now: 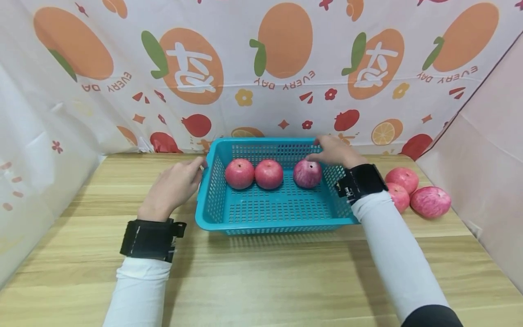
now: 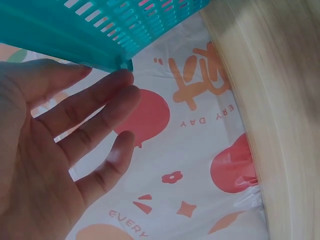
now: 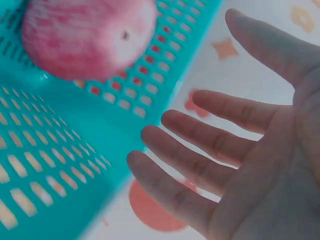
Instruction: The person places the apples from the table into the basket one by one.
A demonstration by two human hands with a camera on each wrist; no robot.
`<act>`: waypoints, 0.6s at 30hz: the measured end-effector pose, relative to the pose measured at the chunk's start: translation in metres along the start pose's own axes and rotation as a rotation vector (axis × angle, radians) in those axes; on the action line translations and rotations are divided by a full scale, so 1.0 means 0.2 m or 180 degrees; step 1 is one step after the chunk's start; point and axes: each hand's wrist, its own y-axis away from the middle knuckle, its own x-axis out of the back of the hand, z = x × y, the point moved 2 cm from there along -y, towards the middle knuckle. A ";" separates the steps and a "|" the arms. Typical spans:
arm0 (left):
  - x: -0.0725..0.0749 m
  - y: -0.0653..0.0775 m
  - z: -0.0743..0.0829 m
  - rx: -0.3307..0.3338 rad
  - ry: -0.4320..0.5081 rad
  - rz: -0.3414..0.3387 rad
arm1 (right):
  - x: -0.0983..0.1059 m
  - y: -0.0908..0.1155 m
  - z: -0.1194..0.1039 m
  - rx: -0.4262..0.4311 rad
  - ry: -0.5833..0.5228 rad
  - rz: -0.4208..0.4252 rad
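Note:
A turquoise plastic basket [image 1: 282, 225] stands on the wooden table. Inside it, two red apples [image 1: 239, 173] [image 1: 268, 174] sit side by side, with a streaked purple-red, apple-like fruit [image 1: 307, 173] to their right. My left hand [image 1: 173, 186] is at the basket's left rim, its fingertips right at the edge and its fingers loosely bent in the left wrist view. My right hand [image 1: 336, 152] is over the basket's back right corner, close to the streaked fruit. In the right wrist view its fingers [image 3: 185, 165] are spread and nearly straight, with nothing held.
Right of the basket, two more red apples [image 1: 402, 178] [image 1: 398, 197] and another streaked fruit [image 1: 431, 202] lie together on the table [image 1: 261, 277]. A white fruit-printed cloth [image 1: 234, 68] hangs behind the table, and pale sheeting [image 1: 486, 136] borders the right side.

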 end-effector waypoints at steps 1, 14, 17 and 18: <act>0.00 0.00 0.00 0.0031 0.0003 0.0010 | 0.01 0.01 0.01 0.0005 -0.0016 0.0051; 0.01 0.00 0.01 -0.0037 -0.0077 0.0122 | 0.12 0.15 0.17 0.0048 -0.0086 0.0315; 0.00 -0.01 0.02 -0.0203 -0.0140 0.0231 | 0.13 0.18 0.20 -0.0011 -0.0143 0.0407; 0.00 -0.01 0.03 -0.0251 -0.0160 0.0262 | 0.13 0.19 0.21 -0.0034 -0.0154 0.0430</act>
